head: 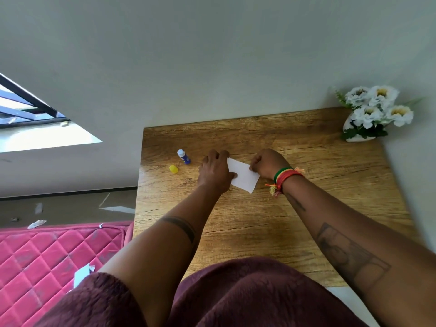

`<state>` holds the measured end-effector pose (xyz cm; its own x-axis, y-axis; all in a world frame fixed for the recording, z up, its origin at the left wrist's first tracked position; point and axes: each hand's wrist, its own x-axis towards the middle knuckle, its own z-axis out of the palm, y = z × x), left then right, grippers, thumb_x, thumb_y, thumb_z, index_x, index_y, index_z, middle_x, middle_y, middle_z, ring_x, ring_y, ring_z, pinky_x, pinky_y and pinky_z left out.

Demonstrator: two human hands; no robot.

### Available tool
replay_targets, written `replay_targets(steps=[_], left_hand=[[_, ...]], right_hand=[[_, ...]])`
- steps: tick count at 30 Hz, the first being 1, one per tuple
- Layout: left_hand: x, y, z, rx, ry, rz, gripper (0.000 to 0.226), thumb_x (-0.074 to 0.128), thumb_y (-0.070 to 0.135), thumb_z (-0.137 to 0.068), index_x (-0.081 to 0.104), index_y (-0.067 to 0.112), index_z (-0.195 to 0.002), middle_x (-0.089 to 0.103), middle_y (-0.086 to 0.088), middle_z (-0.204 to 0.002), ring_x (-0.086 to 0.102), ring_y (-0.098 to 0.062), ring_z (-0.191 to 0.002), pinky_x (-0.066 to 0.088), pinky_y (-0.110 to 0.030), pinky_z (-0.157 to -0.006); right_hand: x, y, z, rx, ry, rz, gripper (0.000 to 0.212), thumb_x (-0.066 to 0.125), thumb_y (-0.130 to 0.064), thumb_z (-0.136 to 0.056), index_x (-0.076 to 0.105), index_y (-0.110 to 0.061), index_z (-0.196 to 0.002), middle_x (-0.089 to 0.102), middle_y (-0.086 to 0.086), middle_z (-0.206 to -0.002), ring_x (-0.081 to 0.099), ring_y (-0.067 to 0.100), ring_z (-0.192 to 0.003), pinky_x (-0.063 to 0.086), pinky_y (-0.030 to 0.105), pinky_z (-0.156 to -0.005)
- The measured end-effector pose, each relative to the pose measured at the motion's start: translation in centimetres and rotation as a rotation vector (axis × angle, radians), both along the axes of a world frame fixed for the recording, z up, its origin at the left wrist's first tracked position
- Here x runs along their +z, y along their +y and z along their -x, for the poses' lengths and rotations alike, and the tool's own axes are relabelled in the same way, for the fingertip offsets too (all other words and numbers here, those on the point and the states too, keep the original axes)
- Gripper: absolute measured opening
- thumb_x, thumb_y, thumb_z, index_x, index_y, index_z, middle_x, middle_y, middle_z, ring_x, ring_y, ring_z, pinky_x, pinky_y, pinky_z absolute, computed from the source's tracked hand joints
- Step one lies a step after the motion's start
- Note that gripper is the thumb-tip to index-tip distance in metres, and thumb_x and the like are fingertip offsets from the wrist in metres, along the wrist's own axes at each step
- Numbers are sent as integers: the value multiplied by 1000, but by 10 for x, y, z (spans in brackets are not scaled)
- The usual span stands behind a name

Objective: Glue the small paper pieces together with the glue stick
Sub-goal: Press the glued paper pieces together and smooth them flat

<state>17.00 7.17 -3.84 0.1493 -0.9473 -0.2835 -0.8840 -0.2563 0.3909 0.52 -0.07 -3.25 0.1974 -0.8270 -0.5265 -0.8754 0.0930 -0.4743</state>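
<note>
A white paper piece (244,176) lies flat on the wooden table (259,227), tilted diagonally. My left hand (215,171) presses down on its left edge, fingers over the far left corner. My right hand (266,162) pinches the paper's right edge with curled fingers. The blue glue stick (184,156) lies uncapped on the table left of my left hand, white tip pointing away. Its yellow cap (173,169) sits apart, a little nearer and to the left.
A white vase of white flowers (375,114) stands at the table's far right corner. The table's left edge runs close to the glue stick. A pink quilted mattress (47,256) with paper scraps lies on the floor to the left.
</note>
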Motion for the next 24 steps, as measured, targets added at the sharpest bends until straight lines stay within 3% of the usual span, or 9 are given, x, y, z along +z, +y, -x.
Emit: replay_targets(steps=[5, 8, 12, 14, 16, 18, 20, 22, 24], left_hand=[[-2, 2, 6, 51, 36, -24, 65, 77, 28, -90, 44, 16, -144, 40, -15, -142, 42, -39, -131, 46, -49, -102], [-4, 2, 9, 78, 68, -37, 65, 76, 24, -90, 43, 14, -145, 39, -18, -143, 42, -42, -131, 45, -51, -104], [-8, 1, 8, 122, 119, -23, 64, 79, 19, -88, 45, 13, -143, 40, -18, -143, 42, -41, -132, 44, -50, -105], [-9, 0, 7, 145, 149, -27, 65, 80, 19, -87, 46, 13, -142, 40, -18, -144, 42, -40, -133, 43, -49, -107], [-9, -2, 7, 175, 181, -42, 65, 81, 19, -86, 47, 13, -141, 43, -17, -144, 43, -38, -132, 43, -47, -106], [-9, -4, 6, 212, 215, -50, 64, 82, 19, -85, 48, 15, -140, 49, -17, -141, 46, -37, -130, 45, -46, -102], [-8, -6, 6, 250, 221, -40, 60, 81, 23, -85, 52, 16, -137, 54, -14, -137, 50, -34, -126, 48, -45, -100], [-5, -6, 5, 355, 231, 3, 50, 76, 33, -89, 57, 15, -132, 58, -11, -133, 56, -30, -120, 51, -46, -98], [-1, -5, 4, 540, 349, 48, 42, 70, 40, -93, 62, 15, -126, 66, -7, -125, 63, -25, -109, 56, -46, -93]], right_hand=[[0, 15, -5, 7, 119, 44, 46, 82, -38, -79, 64, -8, -110, 69, 8, -102, 67, 30, -98, 51, 33, -74], [-1, 20, -10, 26, 177, 3, 34, 80, -38, -82, 69, -7, -88, 72, 12, -93, 71, 30, -90, 47, 31, -66], [5, 17, -7, -25, 147, -85, 31, 79, -34, -83, 62, -9, -75, 69, 10, -85, 62, 26, -76, 40, 26, -57], [8, 16, -6, -60, 107, -93, 35, 79, -36, -83, 60, -8, -75, 63, 7, -77, 58, 25, -74, 33, 27, -50], [8, 18, -8, -63, 69, -90, 33, 79, -34, -83, 64, -5, -85, 64, 9, -83, 60, 26, -77, 37, 28, -51], [6, 19, -7, -41, 14, -138, 33, 76, -30, -86, 71, 1, -98, 71, 13, -95, 67, 29, -86, 53, 32, -66], [2, 20, -1, -64, -72, -219, 34, 73, -28, -90, 72, 1, -108, 74, 13, -103, 70, 30, -89, 58, 39, -80], [-2, 20, 6, -237, -249, -313, 32, 73, -23, -91, 70, 0, -113, 75, 14, -106, 72, 30, -90, 59, 43, -85], [-5, 24, 10, -571, -567, -453, 28, 74, -10, -91, 66, 3, -115, 71, 23, -117, 72, 33, -94, 63, 43, -81]])
